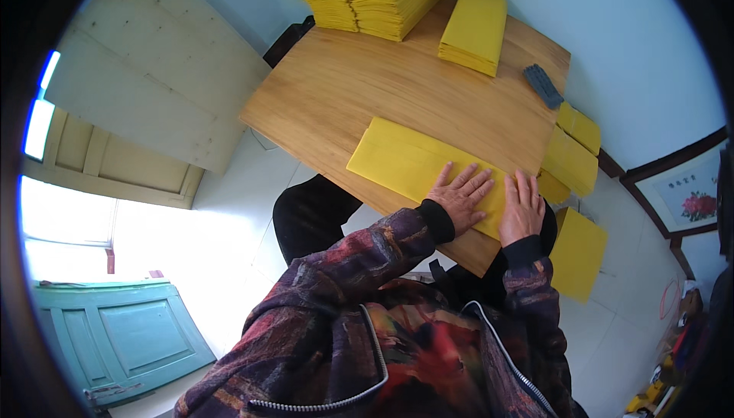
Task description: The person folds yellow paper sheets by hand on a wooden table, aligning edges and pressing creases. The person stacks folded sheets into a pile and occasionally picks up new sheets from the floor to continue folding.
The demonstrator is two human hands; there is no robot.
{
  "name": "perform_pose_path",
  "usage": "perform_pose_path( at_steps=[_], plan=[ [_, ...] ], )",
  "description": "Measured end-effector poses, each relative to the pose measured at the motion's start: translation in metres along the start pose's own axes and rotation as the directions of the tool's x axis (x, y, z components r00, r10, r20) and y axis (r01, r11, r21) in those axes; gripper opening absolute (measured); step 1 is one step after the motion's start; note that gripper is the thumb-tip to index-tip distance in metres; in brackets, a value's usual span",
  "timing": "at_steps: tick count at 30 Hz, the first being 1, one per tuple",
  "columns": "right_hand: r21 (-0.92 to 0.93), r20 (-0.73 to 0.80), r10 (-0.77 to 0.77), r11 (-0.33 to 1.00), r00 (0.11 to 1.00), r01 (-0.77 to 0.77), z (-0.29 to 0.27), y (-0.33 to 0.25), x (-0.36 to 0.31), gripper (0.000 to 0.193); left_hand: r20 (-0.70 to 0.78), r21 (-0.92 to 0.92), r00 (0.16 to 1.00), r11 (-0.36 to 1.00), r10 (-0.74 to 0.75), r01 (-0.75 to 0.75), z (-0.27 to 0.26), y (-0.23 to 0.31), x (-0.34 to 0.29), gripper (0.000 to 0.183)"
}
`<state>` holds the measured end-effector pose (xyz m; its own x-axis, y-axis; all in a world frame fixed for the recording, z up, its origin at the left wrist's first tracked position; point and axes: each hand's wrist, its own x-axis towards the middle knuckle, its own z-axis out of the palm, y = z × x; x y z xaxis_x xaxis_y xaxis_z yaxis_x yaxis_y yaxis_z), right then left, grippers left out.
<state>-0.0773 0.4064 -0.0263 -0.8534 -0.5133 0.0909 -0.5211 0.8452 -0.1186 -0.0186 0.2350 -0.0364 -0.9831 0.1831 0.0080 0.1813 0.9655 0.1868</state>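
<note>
A long, flat yellow folded paper piece (405, 160) lies along the near edge of the wooden table (367, 82). My left hand (462, 198) rests flat on its right part, fingers spread and pointing away from me. Beside it, my right hand (523, 208) lies at the paper's right end, its fingers stretched out and close together. Both palms face down, and neither hand grips anything. Whether the paper is one piece or several layers cannot be made out.
Tall yellow paper stacks (382, 1) stand at the table's far edge, with a smaller yellow stack (475, 28) to their right. A dark grey object (542, 85) lies near the right edge. Yellow bundles (572, 158) sit beyond that edge, and a framed picture (684, 192) leans on the wall.
</note>
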Motion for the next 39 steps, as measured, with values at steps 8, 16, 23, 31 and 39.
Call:
perform_pose_path(
  at_steps=[8, 16, 23, 31, 39],
  plan=[
    [0.02, -0.02, -0.013, 1.0, 1.0, 0.014, 0.004, 0.004, -0.002, 0.051, -0.032, 0.024, 0.97, 0.97, -0.242, 0.243, -0.022, -0.096, -0.025, 0.068],
    [0.059, -0.005, -0.012, 0.998, 1.0, 0.012, 0.003, 0.005, -0.001, 0.056, -0.144, -0.005, 0.941, 0.952, -0.305, 0.307, -0.021, -0.146, -0.036, 0.064],
    [0.075, 0.008, 0.03, 0.997, 1.0, -0.031, 0.005, 0.008, -0.005, 0.051, -0.14, 0.01, 0.96, 0.969, -0.243, 0.247, -0.013, -0.163, -0.037, 0.062],
    [0.33, -0.161, -0.01, 0.942, 0.987, 0.063, 0.01, 0.019, -0.002, 0.048, -0.092, 0.058, 0.953, 0.954, -0.289, 0.295, -0.018, -0.156, -0.04, 0.062],
    [0.393, -0.229, -0.196, 0.877, 0.953, 0.275, -0.003, -0.093, 0.014, 0.048, -0.092, 0.094, 0.948, 0.945, -0.305, 0.313, -0.017, -0.153, -0.041, 0.063]
  ],
)
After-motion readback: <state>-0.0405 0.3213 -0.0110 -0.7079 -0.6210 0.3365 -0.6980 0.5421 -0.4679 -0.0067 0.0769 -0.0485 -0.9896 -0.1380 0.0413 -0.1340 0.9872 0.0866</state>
